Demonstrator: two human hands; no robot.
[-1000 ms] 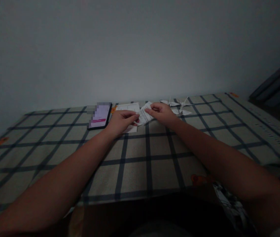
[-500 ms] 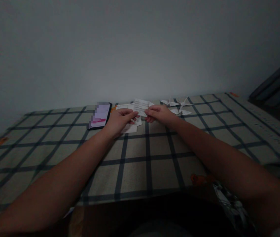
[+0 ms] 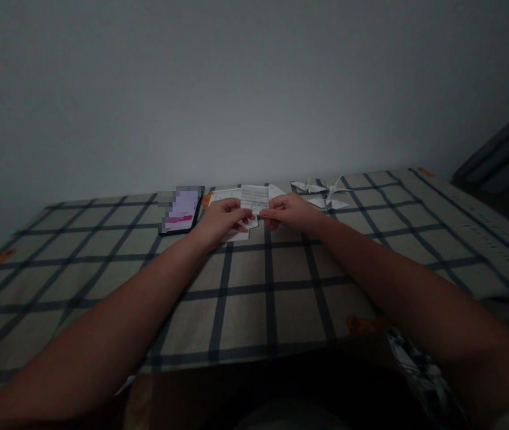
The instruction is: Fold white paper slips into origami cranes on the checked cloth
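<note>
A small sheet of printed paper [image 3: 254, 196] is held up between my two hands, tilted toward me. My left hand [image 3: 226, 216] pinches its lower left corner between thumb and fingers. At the lower right corner, the thumb and curled fingers of my right hand [image 3: 285, 211] grip it. Behind and beneath it lie more white papers [image 3: 238, 235], partly covered by my left hand. Three folded paper cranes [image 3: 330, 203] rest on the cloth just beyond my right hand.
A phone [image 3: 180, 210] with a lit, partly blurred screen lies left of my left hand. The table wears a checked cloth [image 3: 245, 304], and its far edge meets a grey wall [image 3: 254, 89]. Dark striped fabric [image 3: 505, 149] hangs at the far right.
The printed paper has come down slightly and its tilt has straightened. My right hand is a little lower, and both hands keep their hold.
</note>
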